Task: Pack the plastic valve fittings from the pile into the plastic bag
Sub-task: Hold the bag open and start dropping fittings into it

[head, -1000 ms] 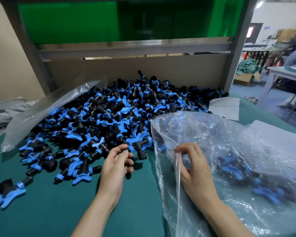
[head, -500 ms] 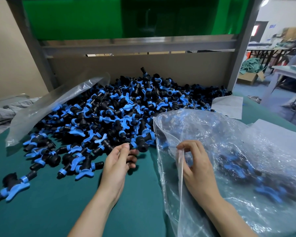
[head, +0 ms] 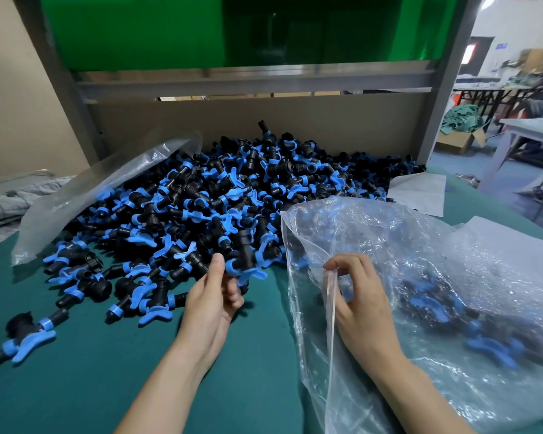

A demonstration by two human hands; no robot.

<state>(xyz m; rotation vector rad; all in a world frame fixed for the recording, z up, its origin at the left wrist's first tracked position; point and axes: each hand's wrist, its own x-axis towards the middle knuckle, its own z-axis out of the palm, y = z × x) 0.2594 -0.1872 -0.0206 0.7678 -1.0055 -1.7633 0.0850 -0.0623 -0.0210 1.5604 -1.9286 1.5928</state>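
A big pile of black valve fittings with blue handles [head: 201, 208] covers the back of the green table [head: 76, 386]. My left hand [head: 212, 299] reaches the pile's near edge, with thumb and curled fingers closing round one valve fitting [head: 245, 261] there. To the right lies a clear plastic bag [head: 420, 252] with several fittings inside [head: 445, 311]. My right hand [head: 358, 296] pinches the bag's rim and holds the mouth up and open toward the pile.
A second clear plastic sheet [head: 91, 195] lies over the pile's left side. One stray fitting [head: 22, 339] sits at the front left. A white paper [head: 420, 192] lies behind the bag. A cardboard back wall [head: 264, 120] and a grey metal post [head: 436, 104] bound the table.
My left hand has moved forward from the bare cloth to the pile's edge and closed its fingers on a fitting. My right hand keeps its hold on the bag rim.
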